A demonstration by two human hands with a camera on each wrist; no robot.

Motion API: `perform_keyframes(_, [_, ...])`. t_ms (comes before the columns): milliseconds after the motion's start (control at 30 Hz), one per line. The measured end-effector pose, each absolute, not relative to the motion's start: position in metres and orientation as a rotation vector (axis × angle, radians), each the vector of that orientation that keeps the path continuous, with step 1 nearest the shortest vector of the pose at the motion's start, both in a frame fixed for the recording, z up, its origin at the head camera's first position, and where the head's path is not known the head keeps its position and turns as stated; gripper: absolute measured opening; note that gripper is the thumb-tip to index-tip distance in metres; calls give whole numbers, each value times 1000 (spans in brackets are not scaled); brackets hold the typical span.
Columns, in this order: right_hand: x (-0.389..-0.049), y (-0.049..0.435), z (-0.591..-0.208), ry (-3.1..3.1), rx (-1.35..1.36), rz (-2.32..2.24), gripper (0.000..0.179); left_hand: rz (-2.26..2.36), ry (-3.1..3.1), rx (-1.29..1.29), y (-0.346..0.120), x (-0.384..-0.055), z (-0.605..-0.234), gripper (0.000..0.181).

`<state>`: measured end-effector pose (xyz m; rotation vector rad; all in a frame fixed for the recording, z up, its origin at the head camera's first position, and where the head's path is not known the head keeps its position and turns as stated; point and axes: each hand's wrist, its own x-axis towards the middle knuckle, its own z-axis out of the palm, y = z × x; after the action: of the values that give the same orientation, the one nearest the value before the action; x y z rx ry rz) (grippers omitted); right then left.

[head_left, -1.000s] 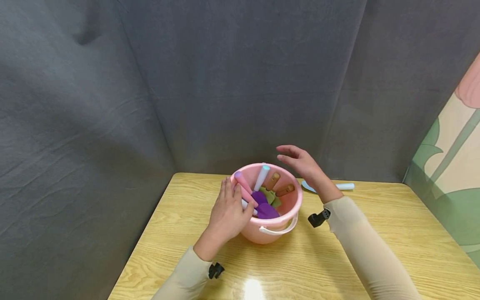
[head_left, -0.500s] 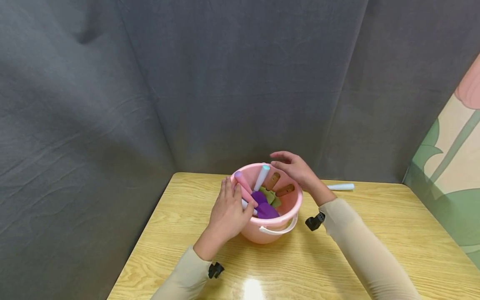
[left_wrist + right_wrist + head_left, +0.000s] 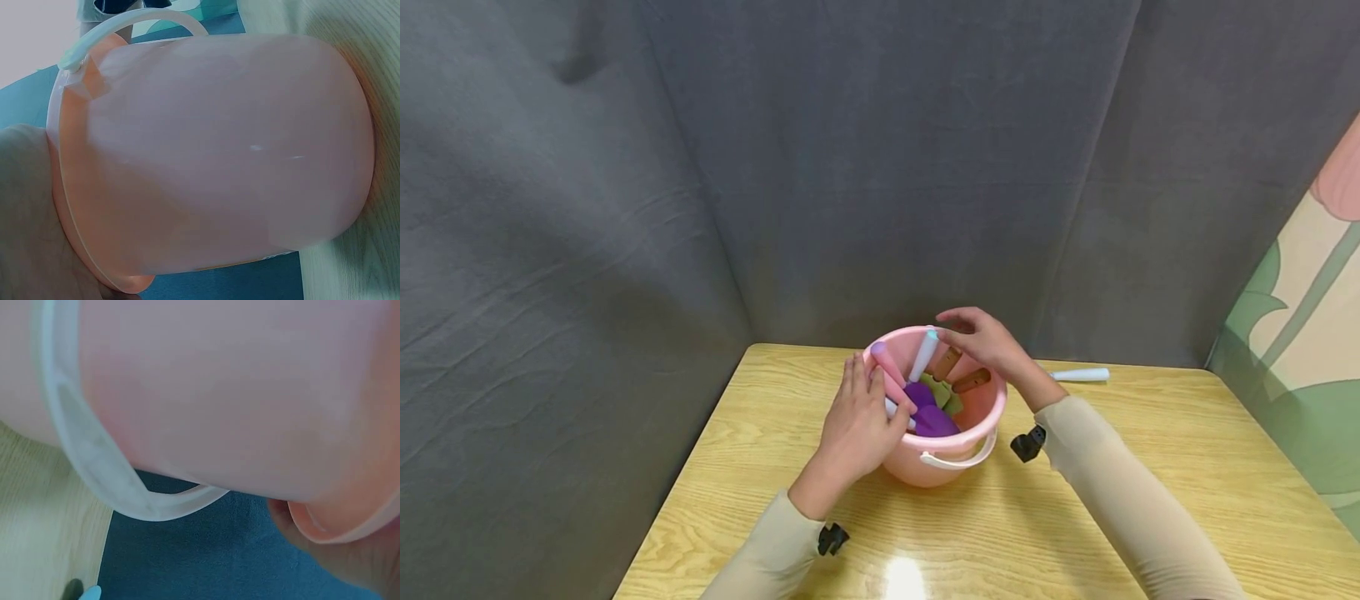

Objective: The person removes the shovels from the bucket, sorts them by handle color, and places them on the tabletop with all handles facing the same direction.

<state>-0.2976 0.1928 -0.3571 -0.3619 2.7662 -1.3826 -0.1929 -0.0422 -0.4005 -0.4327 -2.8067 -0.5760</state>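
A pink bucket (image 3: 936,479) with a white bail handle (image 3: 951,462) stands upright on the table. It holds several utensil-like pieces: pink handles (image 3: 891,367), a pale blue handle (image 3: 923,356), brown handles (image 3: 972,381), purple heads (image 3: 934,421) and green ones (image 3: 951,400). My left hand (image 3: 859,421) grips the near-left rim, thumb inward over the handles. At the far rim, my right hand (image 3: 988,342) holds the edge, its thumb beside the pale blue handle. The right wrist view shows a fingertip (image 3: 279,515) curled under the rim outside.
On the wooden table (image 3: 760,458), a utensil with a pale blue handle (image 3: 1082,375) lies near the back edge, its head hidden behind my right forearm. Dark grey cloth (image 3: 880,167) hangs behind and at the left. A painted panel (image 3: 1315,375) stands at the right.
My right hand has come down and left from above the bucket's far side onto its rim. The left hand and the bucket keep their places.
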Motion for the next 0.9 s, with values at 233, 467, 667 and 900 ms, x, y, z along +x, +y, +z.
perform_keyframes(233, [-299, 187, -355, 2904, -517, -1190, 40, -573, -2811, -434, -41, -193, -400, 77])
perform_keyframes(467, [-298, 185, -357, 2947, -497, -1129, 36, -569, -2824, -432, -39, -192, -399, 79])
perform_keyframes(667, [-299, 184, -359, 2985, -474, -1085, 37, -582, -2821, -431, -38, -191, -399, 78])
perform_keyframes(900, [-301, 181, -358, 3053, -511, -1002, 32, -553, -2795, -447, -39, -192, -401, 77])
